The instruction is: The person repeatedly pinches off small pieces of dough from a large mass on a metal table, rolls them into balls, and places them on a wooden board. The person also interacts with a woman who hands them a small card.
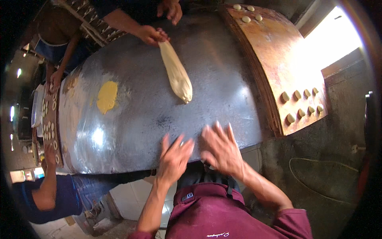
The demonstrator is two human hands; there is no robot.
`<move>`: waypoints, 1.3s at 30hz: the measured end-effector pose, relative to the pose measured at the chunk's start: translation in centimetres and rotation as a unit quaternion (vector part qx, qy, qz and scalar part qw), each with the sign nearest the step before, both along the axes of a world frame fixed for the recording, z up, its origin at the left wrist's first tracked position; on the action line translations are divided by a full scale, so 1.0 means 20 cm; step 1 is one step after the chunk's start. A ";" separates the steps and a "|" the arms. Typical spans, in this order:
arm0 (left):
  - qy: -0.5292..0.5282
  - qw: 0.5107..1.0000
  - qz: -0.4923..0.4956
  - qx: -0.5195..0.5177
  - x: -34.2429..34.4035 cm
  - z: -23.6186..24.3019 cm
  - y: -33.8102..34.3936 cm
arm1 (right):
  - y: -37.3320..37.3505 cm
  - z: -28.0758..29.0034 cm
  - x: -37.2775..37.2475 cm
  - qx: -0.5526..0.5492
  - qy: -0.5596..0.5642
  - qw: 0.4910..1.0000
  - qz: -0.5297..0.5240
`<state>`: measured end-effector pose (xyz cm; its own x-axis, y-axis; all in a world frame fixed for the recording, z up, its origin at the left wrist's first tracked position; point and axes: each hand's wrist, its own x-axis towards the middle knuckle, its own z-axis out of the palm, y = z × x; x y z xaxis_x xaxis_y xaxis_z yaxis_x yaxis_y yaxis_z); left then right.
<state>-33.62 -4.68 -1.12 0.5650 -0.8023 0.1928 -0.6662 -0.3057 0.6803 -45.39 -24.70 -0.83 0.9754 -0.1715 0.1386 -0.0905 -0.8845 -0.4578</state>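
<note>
My left hand (173, 160) is over the near edge of a dark metal worktable (143, 115), its fingers spread and a little blurred. Close beside it on the right, my right hand (221, 149) has its fingers stretched out flat at the same edge. Neither hand holds anything. Farther out, a long pale piece of dough (175, 73) hangs or lies stretched toward me. A co-worker's hand (153, 36) across the table grips its narrow far end, while that person's other hand (171, 11) is raised apart from it.
At the right, a wooden board (274, 63) carries several small dough balls. A yellow, flat patch (106, 97) lies on the table's left part. Dough rings and rounds stand on a board (51, 111) at the far left, where other people's arms (48, 159) reach in.
</note>
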 end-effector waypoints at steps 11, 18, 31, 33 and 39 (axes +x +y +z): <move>-0.099 0.981 0.065 0.151 -0.03 -0.03 -0.08 | 0.08 -0.06 0.09 0.131 0.015 0.987 0.095; -0.166 0.964 0.093 0.187 0.25 -0.03 -0.18 | -0.13 -0.01 0.51 0.000 0.001 1.000 -0.007; -0.046 0.989 -0.018 0.141 0.15 0.05 -0.12 | -0.15 -0.08 0.23 0.127 0.013 0.990 0.055; -0.075 0.976 -0.012 0.203 0.27 0.06 0.04 | -0.39 -0.17 0.16 0.078 -0.041 0.992 0.091; -0.092 0.980 0.033 0.175 0.38 0.03 -0.38 | -0.20 -0.13 0.57 0.085 -0.083 0.993 0.005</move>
